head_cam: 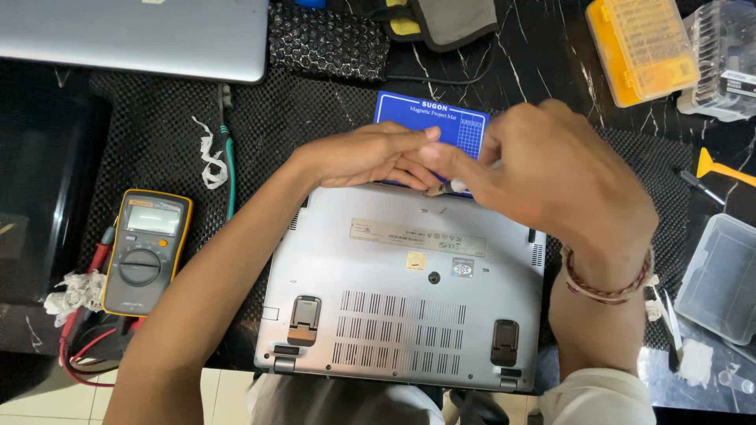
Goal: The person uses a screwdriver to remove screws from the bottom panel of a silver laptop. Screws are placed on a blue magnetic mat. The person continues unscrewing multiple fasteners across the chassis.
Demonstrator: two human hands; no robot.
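A silver laptop (394,315) lies upside down on a black mat, its vented underside facing up. Both of my hands meet at its far edge. My left hand (366,156) has its fingers stretched flat toward the right. My right hand (555,177) pinches a thin tool with a small metal tip (438,189) that touches the laptop's far rim. A blue magnetic parts mat (441,116) lies just behind the laptop, partly hidden by my hands.
A yellow-and-grey multimeter (146,250) with red leads sits at left. Another silver laptop (134,35) lies at back left. A yellow bit case (642,49), clear plastic boxes (720,275), an orange pry tool (720,169) and tweezers (671,330) lie at right.
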